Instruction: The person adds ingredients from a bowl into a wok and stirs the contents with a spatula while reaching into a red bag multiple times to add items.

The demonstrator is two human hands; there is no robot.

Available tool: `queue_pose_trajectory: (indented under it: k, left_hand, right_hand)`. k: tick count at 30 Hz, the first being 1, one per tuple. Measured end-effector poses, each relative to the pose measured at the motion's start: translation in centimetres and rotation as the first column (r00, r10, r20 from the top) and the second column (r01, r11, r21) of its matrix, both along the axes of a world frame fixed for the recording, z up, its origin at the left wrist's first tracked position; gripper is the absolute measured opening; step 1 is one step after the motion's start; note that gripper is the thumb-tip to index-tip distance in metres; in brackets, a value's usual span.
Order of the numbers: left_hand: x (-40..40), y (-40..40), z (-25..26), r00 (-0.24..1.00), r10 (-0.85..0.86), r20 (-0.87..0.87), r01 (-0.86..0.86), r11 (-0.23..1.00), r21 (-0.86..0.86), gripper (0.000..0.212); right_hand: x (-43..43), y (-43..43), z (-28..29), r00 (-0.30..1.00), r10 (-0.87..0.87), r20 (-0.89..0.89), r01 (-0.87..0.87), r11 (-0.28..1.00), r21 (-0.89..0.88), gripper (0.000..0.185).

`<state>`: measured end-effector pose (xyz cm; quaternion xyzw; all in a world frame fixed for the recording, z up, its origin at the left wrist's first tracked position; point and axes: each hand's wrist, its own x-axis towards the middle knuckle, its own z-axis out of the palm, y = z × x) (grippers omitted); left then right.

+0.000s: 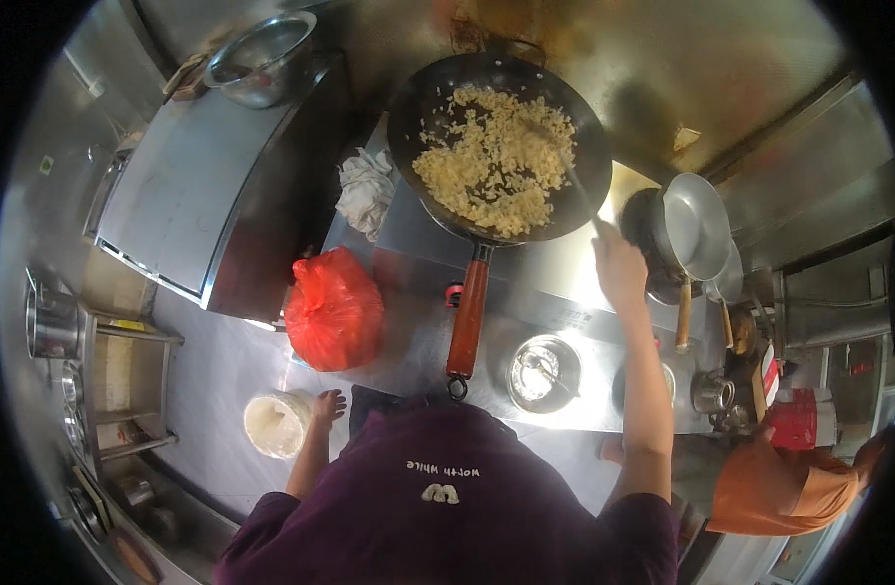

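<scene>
A black wok (595, 150) stands over the metal stove top (418, 256), its reddish-brown handle (468, 322) towards me. Pale yellow grains that look like fried rice (491, 153) are spread across its inside. My right hand (620, 267) grips a thin-handled utensil (580, 191) that reaches into the grains; its working end is blurred, so I cannot tell its kind. Low on the left, my left hand (329, 406) hangs with nothing in it, beside a plastic-lined bin (276, 424).
A knotted red plastic bag (334, 314) and a crumpled white cloth (365, 194) lie left of the wok. A metal bowl with a spoon (544, 374) sits at the front right. Stacked pans (695, 227) stand right. A person in orange (773, 486) is near a red carton (792, 420).
</scene>
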<state>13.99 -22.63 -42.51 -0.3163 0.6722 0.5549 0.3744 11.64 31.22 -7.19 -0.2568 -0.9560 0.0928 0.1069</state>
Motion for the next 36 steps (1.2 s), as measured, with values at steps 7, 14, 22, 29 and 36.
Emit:
queue_pose_trajectory:
  k: [7, 14, 22, 29, 36]
  left_hand:
    - [3.7, -2.3, -2.2, 0.991, 0.066, 0.116, -0.064, 0.998, -0.019, 0.032]
    - [2.2, -1.6, -2.1, 0.996, -0.060, 0.072, 0.060, 0.998, -0.001, 0.033]
    - [-0.2, -0.6, -1.2, 1.000, -0.012, -0.008, 0.012, 1.000, 0.018, 0.032]
    - [1.7, -0.4, -2.3, 0.988, -0.064, 0.140, 0.073, 0.996, -0.058, 0.031]
    - [-0.3, -0.2, -1.8, 0.995, -0.083, 0.061, 0.084, 0.996, -0.024, 0.032]
  right_hand:
    - [3.4, -2.7, 3.4, 0.976, 0.219, -0.009, -0.213, 0.937, -0.278, 0.032]
    - [-5.0, -0.3, 2.7, 0.971, 0.233, 0.059, -0.233, 0.972, -0.013, 0.031]
    - [-2.0, 3.3, 4.3, 0.935, 0.179, 0.306, -0.270, 0.919, 0.288, 0.034]
    - [2.0, -0.6, 7.4, 0.902, 0.371, 0.221, -0.407, 0.901, 0.150, 0.034]
    - [-6.0, -2.5, 2.2, 0.964, 0.265, 0.011, -0.247, 0.882, 0.400, 0.029]
